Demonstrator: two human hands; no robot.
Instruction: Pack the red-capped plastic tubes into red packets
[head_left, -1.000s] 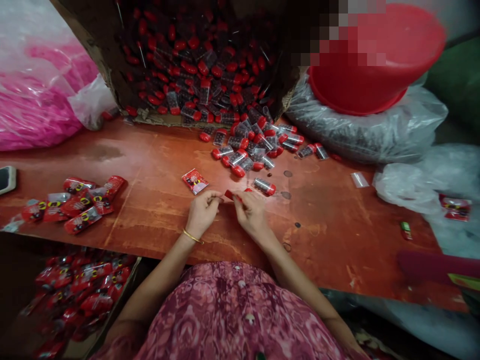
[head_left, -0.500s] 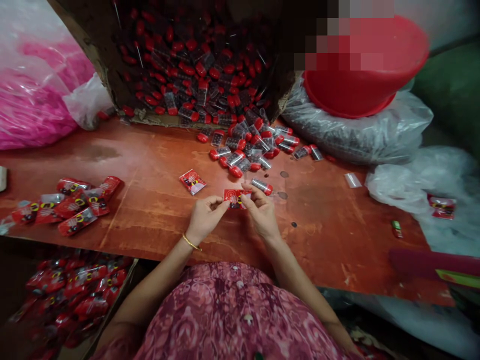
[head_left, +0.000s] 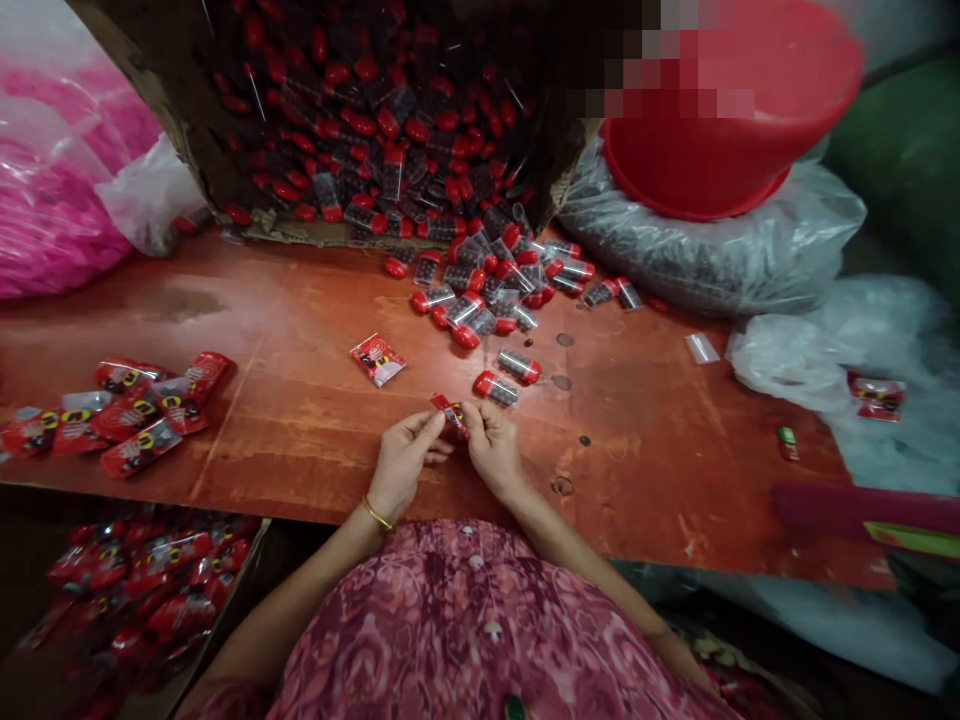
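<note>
A small red printed wrapper (head_left: 452, 413) is pinched between my two hands, turned at a slant and partly covered by the fingers. My left hand (head_left: 405, 462) has thumb and forefinger closed at its left end, with the other fingers curled below. On the right end, my right hand (head_left: 495, 452) grips with the thumb on top. Just beyond the right hand lie two clear containers with red caps and dark beads inside, a nearer one (head_left: 496, 388) and a farther one (head_left: 519, 366). A stack of flat red printed wrappers (head_left: 378, 360) rests on the table, ahead and left.
A cardboard box (head_left: 300, 232) of red-capped containers lies open at the back, some spilling onto the table (head_left: 300, 340). Several wrapped red pieces (head_left: 142, 415) are at left, above a filled box (head_left: 150, 580). A red bucket (head_left: 697, 170) sits on a plastic bag (head_left: 697, 265).
Both hands have come lower and nearer my body, and the wrapper has turned from flat to slanted. A second red-capped container now shows beside the first.
</note>
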